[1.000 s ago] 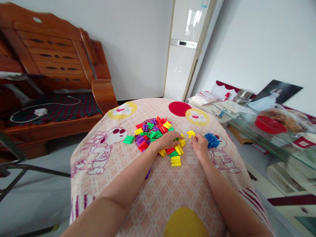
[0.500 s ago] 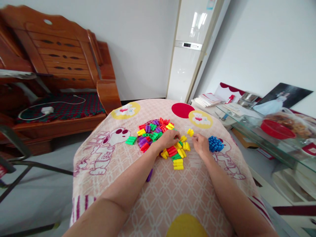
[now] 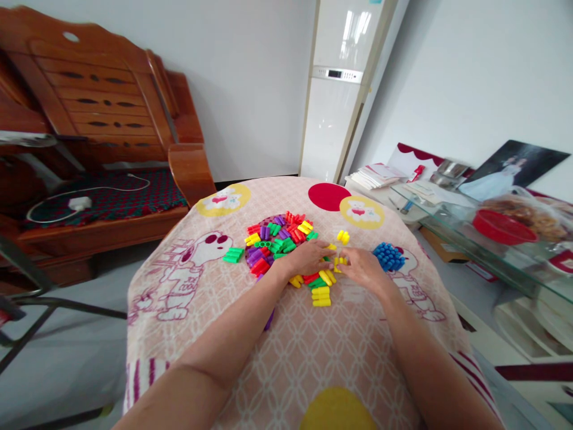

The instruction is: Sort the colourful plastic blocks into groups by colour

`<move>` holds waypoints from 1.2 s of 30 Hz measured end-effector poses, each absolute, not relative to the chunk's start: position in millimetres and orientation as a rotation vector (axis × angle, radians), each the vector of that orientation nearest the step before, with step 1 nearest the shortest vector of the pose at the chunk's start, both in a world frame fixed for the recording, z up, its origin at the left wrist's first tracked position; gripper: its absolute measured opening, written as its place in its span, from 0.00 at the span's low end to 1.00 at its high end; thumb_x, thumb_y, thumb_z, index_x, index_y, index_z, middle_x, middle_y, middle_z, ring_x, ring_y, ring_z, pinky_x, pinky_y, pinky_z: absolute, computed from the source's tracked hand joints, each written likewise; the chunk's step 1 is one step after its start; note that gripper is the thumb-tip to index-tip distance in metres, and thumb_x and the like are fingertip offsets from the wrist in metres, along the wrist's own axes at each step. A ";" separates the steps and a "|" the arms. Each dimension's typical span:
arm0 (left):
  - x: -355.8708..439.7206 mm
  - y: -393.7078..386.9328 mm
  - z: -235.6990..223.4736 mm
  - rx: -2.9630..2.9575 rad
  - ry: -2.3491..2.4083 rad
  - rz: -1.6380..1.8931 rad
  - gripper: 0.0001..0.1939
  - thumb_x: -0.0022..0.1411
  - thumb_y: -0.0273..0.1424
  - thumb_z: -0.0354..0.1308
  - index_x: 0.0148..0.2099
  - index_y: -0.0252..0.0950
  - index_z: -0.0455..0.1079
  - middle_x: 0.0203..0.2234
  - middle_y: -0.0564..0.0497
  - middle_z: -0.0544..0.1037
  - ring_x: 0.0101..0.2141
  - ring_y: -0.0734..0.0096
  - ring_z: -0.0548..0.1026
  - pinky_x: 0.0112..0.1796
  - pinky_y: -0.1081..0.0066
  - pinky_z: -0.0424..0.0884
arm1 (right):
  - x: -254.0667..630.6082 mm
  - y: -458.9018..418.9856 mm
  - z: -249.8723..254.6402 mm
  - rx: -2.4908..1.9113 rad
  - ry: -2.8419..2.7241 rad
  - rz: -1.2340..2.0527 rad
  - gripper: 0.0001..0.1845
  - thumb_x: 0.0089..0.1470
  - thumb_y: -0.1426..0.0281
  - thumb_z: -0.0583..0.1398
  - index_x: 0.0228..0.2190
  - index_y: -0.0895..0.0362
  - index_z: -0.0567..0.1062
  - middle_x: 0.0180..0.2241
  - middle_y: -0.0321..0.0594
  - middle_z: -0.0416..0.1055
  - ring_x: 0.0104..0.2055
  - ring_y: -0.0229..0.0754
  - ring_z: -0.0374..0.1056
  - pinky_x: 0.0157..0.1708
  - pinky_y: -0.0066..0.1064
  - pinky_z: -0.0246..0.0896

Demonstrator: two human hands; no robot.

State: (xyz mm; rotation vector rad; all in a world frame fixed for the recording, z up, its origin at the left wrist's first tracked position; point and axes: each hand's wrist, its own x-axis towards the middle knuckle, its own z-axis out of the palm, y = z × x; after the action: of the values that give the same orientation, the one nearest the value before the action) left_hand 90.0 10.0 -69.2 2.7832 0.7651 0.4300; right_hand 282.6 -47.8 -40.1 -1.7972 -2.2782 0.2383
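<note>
My left hand point(image 3: 308, 258) lies palm down over the right side of a pile of coloured plastic tube blocks point(image 3: 277, 242). Its fingers stretch toward the yellow pieces, thumb a little apart. From the other side my right hand point(image 3: 362, 267) has its fingertips closed on a yellow tube block point(image 3: 339, 264), partly hidden by the fingers. One more yellow block point(image 3: 343, 237) lies just beyond both hands. Nearer to me are a yellow block point(image 3: 321, 296) and a purple block point(image 3: 269, 321), the latter partly behind my left forearm. Blue pieces point(image 3: 388, 257) form a cluster right of my right hand.
A patterned cloth point(image 3: 304, 358) covers the round table. At left, a green block point(image 3: 233, 255) sits apart from the pile. A glass shelf point(image 3: 474, 257) with a red bowl point(image 3: 504, 227) stands at right. Behind are a wooden bench point(image 3: 107, 137) and a white air conditioner point(image 3: 326, 125).
My right hand has moved left and nearer to me, onto a yellow block among the others. My left hand's fingers have stretched out to the right. The view has shifted slightly.
</note>
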 end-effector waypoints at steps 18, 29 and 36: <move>83.3 11.3 -59.0 2.765 1.148 0.363 0.15 0.67 0.38 0.56 0.43 0.33 0.78 0.40 0.42 0.80 0.45 0.59 0.75 0.48 0.64 0.68 | 307.7 -42.1 -36.5 -1.635 -2.347 0.291 0.07 0.51 0.69 0.61 0.28 0.56 0.81 0.29 0.40 0.78 0.30 0.42 0.70 0.31 0.29 0.56; 71.5 12.2 -45.6 2.645 1.414 0.239 0.20 0.69 0.40 0.51 0.38 0.33 0.79 0.33 0.40 0.80 0.36 0.60 0.76 0.35 0.68 0.68 | 312.8 -37.8 -40.4 -1.623 -2.404 0.128 0.13 0.49 0.80 0.58 0.30 0.57 0.82 0.34 0.45 0.79 0.37 0.44 0.73 0.36 0.29 0.59; 71.2 14.4 -49.0 2.655 1.400 0.275 0.20 0.70 0.40 0.50 0.37 0.33 0.79 0.33 0.41 0.80 0.36 0.61 0.76 0.36 0.68 0.67 | 305.4 -37.1 -38.4 -1.579 -2.223 0.062 0.17 0.50 0.80 0.55 0.35 0.58 0.82 0.38 0.46 0.80 0.40 0.44 0.74 0.40 0.30 0.62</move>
State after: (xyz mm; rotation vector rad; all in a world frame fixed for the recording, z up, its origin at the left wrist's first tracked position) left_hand 71.2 14.4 -49.0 2.6548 1.3997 0.2749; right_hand 305.4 -37.1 -38.4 -1.5790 -2.2228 0.0622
